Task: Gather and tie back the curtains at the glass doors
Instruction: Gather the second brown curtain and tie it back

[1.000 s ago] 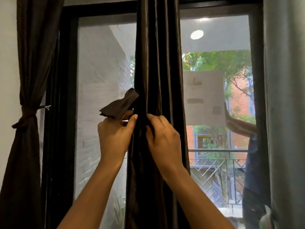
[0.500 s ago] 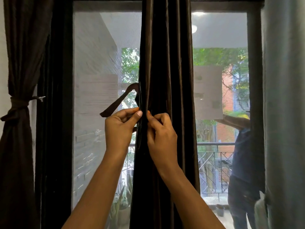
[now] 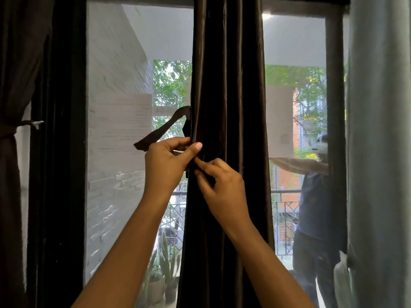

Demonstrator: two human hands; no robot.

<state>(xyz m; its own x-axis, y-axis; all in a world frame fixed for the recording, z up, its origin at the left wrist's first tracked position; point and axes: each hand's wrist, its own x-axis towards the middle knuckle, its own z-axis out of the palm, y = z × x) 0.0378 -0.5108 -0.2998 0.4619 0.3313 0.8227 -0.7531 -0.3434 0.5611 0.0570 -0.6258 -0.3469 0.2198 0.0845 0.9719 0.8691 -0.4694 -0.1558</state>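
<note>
The middle curtain (image 3: 226,96) hangs gathered into a narrow dark brown column in front of the glass door (image 3: 115,185), and both my hands are on its left edge, close together. My left hand (image 3: 166,167) is curled in from the left: the thumb lies across the front of the outermost fold and the fingers wrap behind it, so I am pinching that edge. My right hand (image 3: 224,190) sits just below and to the right, fingers bent tight, thumb and forefinger nipping a fold right under my left thumb.

The tie-back strip (image 3: 160,133) arches out from the curtain's left edge just above my left hand and slants down to the left — its loose end pokes out beside my knuckles. Whether my left fingers also have hold of it I cannot tell; it passes behind them.

Far left, the left curtain (image 3: 11,196) is cinched at the waist by its own tie (image 3: 9,134), next to the black door frame (image 3: 60,152). A pale curtain (image 3: 378,152) fills the right edge. Two paper sheets (image 3: 124,123) are stuck on the glass, one each side of the middle curtain, and beyond the glass a person (image 3: 315,207) stands by a railing (image 3: 285,207) — potted plants (image 3: 165,265) sit low down outside.
</note>
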